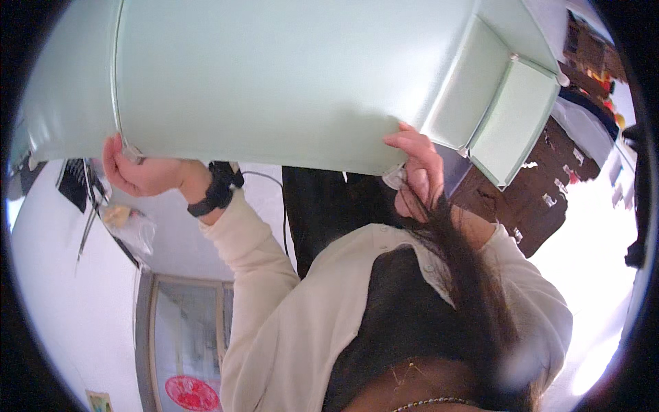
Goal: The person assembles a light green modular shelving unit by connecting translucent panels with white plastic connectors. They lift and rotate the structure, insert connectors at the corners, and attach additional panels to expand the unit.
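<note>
Holding up pale green panel (274, 82), spanning the upper part of the view, with lower edge above the torso. With left hand (147, 175), gripping lower edge at the seam (118, 75), right by a white corner connector (132, 152); closed on the edge, with fingers curled. With right hand (420, 168), touching lower edge farther right, with index fingertip on the panel face and next to another white connector (393, 178); partly bent, cannot tell how firmly closed because of hidden thumb. At right end, joined to smaller green panels (518, 117) in a boxy shape, with more white connectors at corners. On left wrist, wearing black band (218, 189). Also wearing beige jacket (295, 309) over dark top (405, 302). Below the left hand, in the background: clear plastic bag (141, 233). At lower left: framed door (189, 323) with red round decoration (192, 393). At right: dark brown cover (549, 182), behind the smaller panels.
</note>
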`<state>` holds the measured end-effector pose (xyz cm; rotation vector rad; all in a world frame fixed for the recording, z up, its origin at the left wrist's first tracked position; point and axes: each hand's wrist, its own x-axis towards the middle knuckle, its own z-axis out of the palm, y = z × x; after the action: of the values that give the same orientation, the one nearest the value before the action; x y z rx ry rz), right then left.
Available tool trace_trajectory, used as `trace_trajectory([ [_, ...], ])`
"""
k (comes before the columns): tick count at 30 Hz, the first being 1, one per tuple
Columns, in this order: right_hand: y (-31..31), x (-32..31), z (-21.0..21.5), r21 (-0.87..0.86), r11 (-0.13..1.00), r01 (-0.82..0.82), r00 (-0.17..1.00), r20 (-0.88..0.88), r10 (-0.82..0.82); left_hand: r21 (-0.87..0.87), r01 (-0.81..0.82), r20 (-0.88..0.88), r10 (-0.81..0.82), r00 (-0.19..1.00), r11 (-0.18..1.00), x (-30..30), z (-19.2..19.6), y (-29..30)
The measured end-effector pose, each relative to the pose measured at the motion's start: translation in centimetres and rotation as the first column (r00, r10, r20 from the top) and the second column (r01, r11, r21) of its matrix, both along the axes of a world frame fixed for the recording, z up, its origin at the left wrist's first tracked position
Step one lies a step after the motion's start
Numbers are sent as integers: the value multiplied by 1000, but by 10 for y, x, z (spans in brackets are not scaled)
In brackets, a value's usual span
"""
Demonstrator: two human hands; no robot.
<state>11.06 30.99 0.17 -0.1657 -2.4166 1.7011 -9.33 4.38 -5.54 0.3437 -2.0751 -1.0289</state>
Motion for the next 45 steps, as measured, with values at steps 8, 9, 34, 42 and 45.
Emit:
trace_trajectory([
  [8,6,-8,14,81,997,2,998,-67,3,-66,130,102,-123,987,989,4,7,-6],
  [9,5,-6,15,89,996,-8,996,-85,15,92,152,102,-162,982,984,5,11,-9],
  [34,221,-36,-113,251,904,347,863,292,-413,344,903,536,-843,37,259,269,102,197],
  [42,171,134,18,-563,686,460,881,194,-431,515,855,502,-831,-238,66,261,54,251],
  [45,152,196,38,-519,637,570,812,239,-532,639,768,503,-770,-394,24,267,34,272],
])
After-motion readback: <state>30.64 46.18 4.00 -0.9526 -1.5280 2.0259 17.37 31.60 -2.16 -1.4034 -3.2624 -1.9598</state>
